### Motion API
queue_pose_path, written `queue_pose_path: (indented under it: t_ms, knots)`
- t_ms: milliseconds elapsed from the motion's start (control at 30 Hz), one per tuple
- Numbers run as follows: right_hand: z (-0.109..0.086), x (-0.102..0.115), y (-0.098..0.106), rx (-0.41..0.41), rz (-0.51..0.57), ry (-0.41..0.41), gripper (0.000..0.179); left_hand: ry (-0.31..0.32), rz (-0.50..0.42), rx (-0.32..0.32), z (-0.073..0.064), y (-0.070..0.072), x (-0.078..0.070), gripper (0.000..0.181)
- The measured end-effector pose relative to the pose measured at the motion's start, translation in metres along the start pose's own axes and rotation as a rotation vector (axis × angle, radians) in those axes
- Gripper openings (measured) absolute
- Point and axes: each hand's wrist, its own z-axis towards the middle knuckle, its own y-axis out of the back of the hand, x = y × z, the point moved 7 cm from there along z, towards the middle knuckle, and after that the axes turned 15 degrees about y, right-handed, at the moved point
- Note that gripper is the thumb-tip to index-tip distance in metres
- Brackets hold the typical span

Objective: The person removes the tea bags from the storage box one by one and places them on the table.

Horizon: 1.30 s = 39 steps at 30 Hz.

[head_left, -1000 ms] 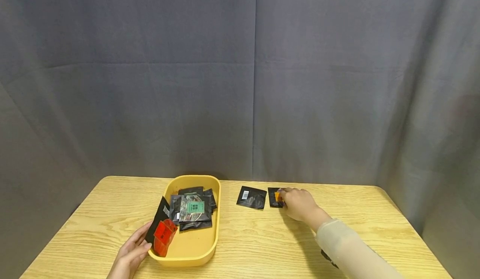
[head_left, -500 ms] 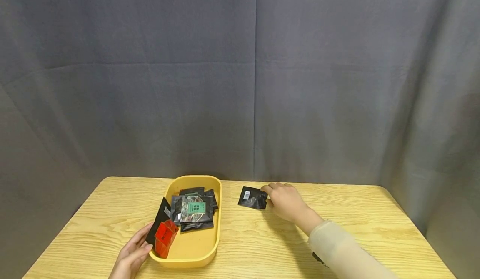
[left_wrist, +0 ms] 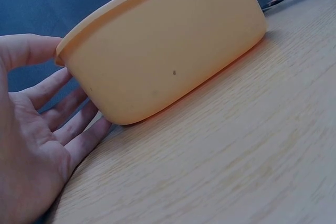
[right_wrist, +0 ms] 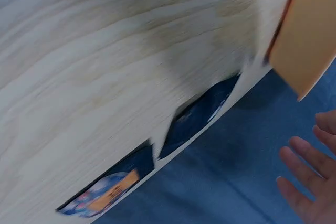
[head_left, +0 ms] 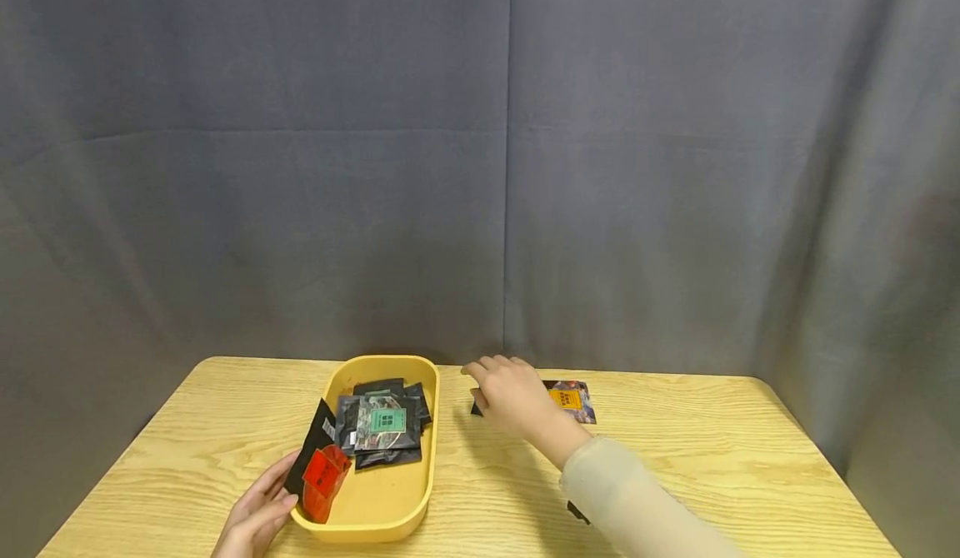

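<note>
My left hand (head_left: 258, 504) grips the near left corner of a yellow plastic bin (head_left: 420, 518), thumb at the rim and the other fingers along the outer wall (left_wrist: 173, 40). Several flat black packets lie in the bin, a green-labelled packet (head_left: 387, 421) on top. A red-and-black packet (head_left: 324, 475) leans on its left wall. My right hand (head_left: 513, 400) is over the table with fingers spread and nothing in them. It mostly hides a plain black packet (right_wrist: 197, 114) beneath it in the head view. Right of that lies an orange-labelled packet (head_left: 572, 400).
The bin stands on a light wood-grain table (head_left: 735, 475), left of the two loose packets. Both packets lie near the table's far edge. A grey curtain (head_left: 480, 166) hangs behind the table and along both sides.
My right hand has moved left from the orange-labelled packet to over the plain black one. The orange-labelled packet shows more fully now. My left hand stays at the bin's corner.
</note>
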Motion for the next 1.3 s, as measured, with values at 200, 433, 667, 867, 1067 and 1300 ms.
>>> queue_pose_path:
  t_ms: [200,433,667,867,1067,1300]
  knots:
    - [0.018,0.010,-0.001,0.003,0.002,0.002,0.026,-0.013,-0.030,0.048,0.002,-0.001,0.001,0.055]
    - [0.041,0.031,-0.003,0.027,0.006,0.030,0.031,-0.086,-0.126,0.226,-0.003,-0.001,-0.004,0.059]
    - [0.056,0.053,-0.012,0.093,0.011,0.063,0.032,-0.109,-0.142,0.278,-0.004,-0.004,-0.007,0.061]
    - [0.063,0.063,-0.018,0.113,0.006,0.095,0.032,-0.024,-0.038,0.053,0.001,-0.001,-0.003,0.052]
    - [0.066,0.073,-0.028,0.192,-0.013,0.103,0.037,-0.029,-0.025,0.071,0.000,-0.006,-0.005,0.053]
    - [0.072,0.082,-0.040,0.275,-0.019,0.111,0.049,0.022,0.015,-0.072,-0.001,0.000,-0.001,0.046]
